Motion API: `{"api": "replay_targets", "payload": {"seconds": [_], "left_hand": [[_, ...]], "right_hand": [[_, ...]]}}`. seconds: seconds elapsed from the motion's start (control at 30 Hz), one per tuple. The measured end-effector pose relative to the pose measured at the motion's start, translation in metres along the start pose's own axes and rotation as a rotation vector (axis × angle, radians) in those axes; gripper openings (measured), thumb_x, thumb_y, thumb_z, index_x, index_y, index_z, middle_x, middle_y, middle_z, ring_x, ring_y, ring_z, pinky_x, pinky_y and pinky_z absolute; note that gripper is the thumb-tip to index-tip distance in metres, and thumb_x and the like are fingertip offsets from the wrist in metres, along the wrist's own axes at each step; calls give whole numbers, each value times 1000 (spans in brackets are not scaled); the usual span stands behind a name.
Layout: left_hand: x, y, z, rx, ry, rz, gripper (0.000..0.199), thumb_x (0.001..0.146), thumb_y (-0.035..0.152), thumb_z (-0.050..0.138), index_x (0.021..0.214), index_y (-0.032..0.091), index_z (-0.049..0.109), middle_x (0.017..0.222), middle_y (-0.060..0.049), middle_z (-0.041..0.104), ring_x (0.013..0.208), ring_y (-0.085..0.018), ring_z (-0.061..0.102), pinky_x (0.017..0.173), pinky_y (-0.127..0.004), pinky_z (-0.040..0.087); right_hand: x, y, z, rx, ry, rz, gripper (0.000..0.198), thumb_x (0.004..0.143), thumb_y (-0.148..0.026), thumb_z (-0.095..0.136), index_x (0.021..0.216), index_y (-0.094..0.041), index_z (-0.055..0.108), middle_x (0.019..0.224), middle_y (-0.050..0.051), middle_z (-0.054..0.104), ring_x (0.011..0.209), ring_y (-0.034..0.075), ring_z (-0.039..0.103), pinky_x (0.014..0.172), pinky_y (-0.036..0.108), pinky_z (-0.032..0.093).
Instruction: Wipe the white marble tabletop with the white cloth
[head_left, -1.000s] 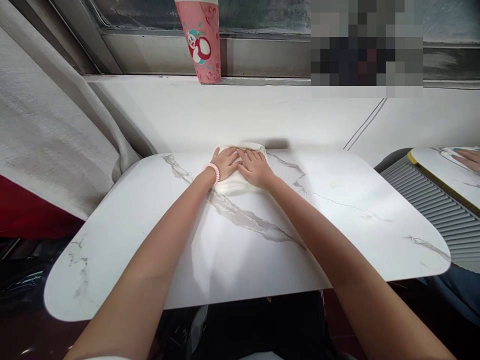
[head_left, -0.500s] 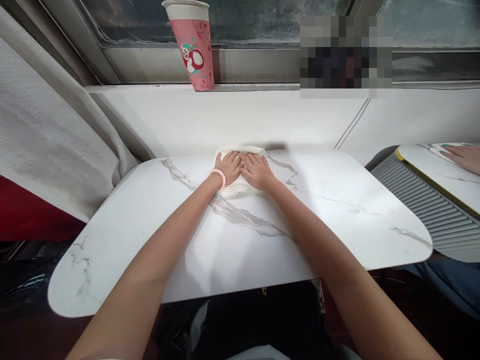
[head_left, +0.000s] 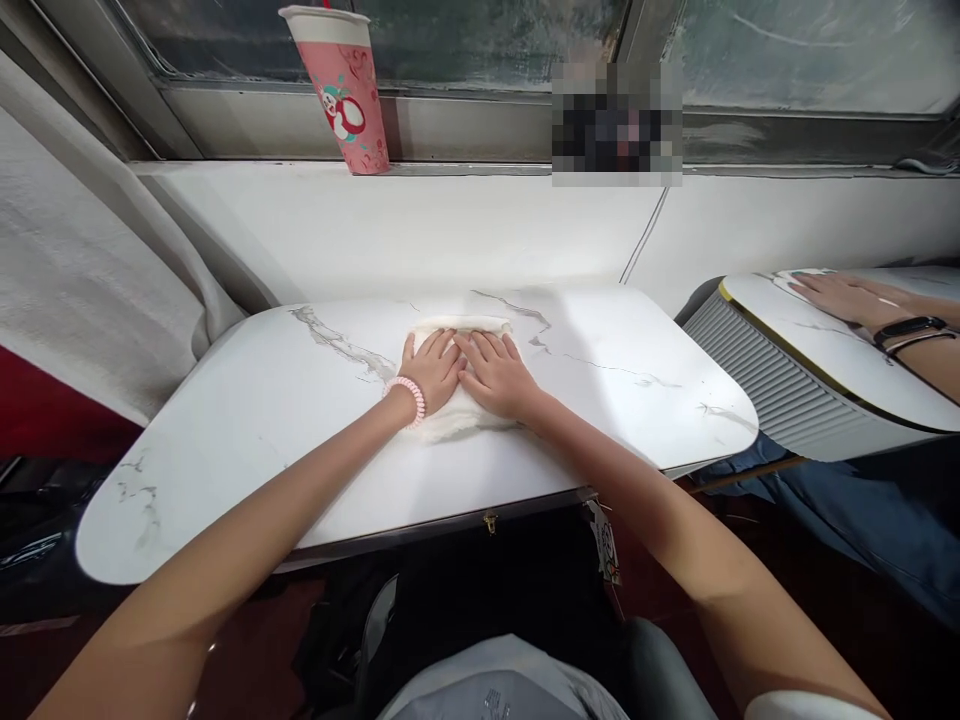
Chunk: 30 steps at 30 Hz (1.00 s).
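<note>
Both of my hands lie flat on a folded cream-white cloth (head_left: 463, 420) near the middle of a white marble-patterned table (head_left: 247, 430). My left hand (head_left: 433, 370), with a pink coiled band at the wrist, covers the cloth's left part, fingers stretched out. Beside it, my right hand (head_left: 495, 375) presses on the right part, its fingers also extended and touching the left ones. Cloth edges show above and below the hands; the part beneath the palms is hidden.
A pink paper cup (head_left: 345, 95) stands on the window ledge. At left hangs a grey-white curtain (head_left: 90, 240). On the right, another person's hands (head_left: 844, 297) rest on a cloth upon a second table (head_left: 847, 365) with a ribbed side. A small brass latch (head_left: 490, 523) sits under my table's front edge.
My hands and the cloth have slid back from the wall toward me, still flat. The view has turned rightward, bringing more of the other person's arms into sight.
</note>
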<state>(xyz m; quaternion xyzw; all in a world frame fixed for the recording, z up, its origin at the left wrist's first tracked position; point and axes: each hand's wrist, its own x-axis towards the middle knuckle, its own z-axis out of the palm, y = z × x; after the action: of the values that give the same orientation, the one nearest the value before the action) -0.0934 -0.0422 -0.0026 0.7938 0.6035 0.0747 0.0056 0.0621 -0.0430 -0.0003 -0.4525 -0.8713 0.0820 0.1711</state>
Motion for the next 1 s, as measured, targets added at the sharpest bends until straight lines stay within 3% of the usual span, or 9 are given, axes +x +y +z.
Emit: {"api": "replay_targets", "payload": {"seconds": [0.23,0.47,0.8,1.0], "left_hand": [[-53,44,-2,14,74,-9,51,98,28,25,144,14,44,152,-16,41,143,-30,32,115,-63,16],[-96,80,2,-16,169,91,49,99,28,26,138,14,52,149,-15,46,140,-33,37,113,-66,20],[-101,80,4,-73,197,138,49,101,35,27,142,17,48,150,-12,44,140,-32,38,113,-66,23],[-103,80,5,-114,195,122,48,100,37,32,142,18,47,150,-12,44,140,-31,37,115,-65,20]], "right_hand": [[-56,-3,-13,-21,-26,-119,56,98,-35,33,150,-13,31,153,15,35,143,27,25,119,54,14],[-112,-4,-28,86,19,-163,53,98,-40,38,144,-16,40,149,12,42,141,24,31,120,50,15],[-125,-10,-29,237,143,-58,46,101,-41,37,142,-24,42,147,5,46,140,20,36,122,47,20],[-126,-8,-28,290,150,-51,45,101,-42,37,143,-27,41,145,4,48,139,21,38,121,49,21]]}}
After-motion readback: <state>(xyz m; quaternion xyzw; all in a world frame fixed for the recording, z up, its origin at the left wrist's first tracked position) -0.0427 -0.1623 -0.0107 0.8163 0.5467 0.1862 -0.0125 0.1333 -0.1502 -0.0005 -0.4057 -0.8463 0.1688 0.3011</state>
